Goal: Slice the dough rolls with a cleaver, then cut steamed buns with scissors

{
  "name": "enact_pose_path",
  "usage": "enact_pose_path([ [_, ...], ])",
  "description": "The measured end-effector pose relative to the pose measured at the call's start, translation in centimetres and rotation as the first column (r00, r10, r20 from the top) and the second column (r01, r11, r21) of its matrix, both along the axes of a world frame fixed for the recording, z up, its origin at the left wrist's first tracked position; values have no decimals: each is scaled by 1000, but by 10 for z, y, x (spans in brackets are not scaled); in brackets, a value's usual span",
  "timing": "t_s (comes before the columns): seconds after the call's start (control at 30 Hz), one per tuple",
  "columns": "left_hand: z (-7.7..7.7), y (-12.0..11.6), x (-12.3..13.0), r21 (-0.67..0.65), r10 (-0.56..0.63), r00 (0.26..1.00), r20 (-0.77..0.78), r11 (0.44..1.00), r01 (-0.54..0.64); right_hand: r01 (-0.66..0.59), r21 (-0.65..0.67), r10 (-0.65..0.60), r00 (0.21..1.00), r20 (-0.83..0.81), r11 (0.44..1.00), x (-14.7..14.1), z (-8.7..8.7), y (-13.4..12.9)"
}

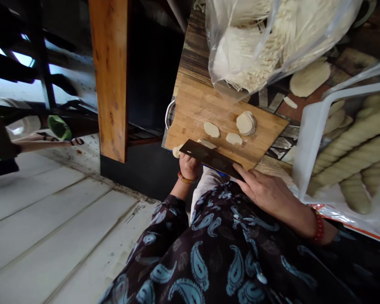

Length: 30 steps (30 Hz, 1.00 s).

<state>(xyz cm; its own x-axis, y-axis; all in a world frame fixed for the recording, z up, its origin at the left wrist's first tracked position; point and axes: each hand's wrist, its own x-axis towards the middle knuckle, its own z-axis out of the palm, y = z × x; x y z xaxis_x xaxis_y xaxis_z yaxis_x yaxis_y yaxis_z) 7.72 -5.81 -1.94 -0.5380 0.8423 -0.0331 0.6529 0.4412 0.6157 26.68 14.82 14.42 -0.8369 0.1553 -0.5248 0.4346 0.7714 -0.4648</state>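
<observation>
My right hand (262, 188) is closed on the near right end of a wide dark cleaver (210, 158), which lies across the near edge of a wooden cutting board (190, 105). My left hand (189, 165) is at the cleaver's left end, its fingers mostly hidden behind the blade. A pale piece of dough (177, 151) shows beside that hand; whether the fingers grip it is unclear. Beyond the blade lie a slice (212, 129), another slice (234, 138) and a small stack of round slices (246, 123). One more slice (207, 144) is partly under the blade.
A plastic bag of thin pale strands (240, 55) overhangs the board's far side. On the right, a white tub (310, 126) holds long ridged rolls (354, 156). A flat dough piece (310, 78) lies behind it. A person's feet (77, 142) show at the far left.
</observation>
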Motion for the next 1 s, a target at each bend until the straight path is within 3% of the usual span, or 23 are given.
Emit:
enact_pose_path([
  [0.17, 5, 4, 0, 144, 16, 987, -160, 990, 7, -14, 21, 14, 1000, -6, 1000, -2, 0, -1],
  [0.5, 14, 11, 0, 237, 21, 979, -201, 971, 28, -18, 37, 17, 999, 33, 999, -7, 3, -2],
  [0.8, 14, 11, -2, 149, 29, 974, -223, 989, 4, -39, 21, 37, 996, 79, 999, -11, 3, -1],
  [1.0, 18, 16, -3, 225, 6, 977, -214, 973, 44, -88, 49, 84, 993, 85, 995, -18, -1, 1],
])
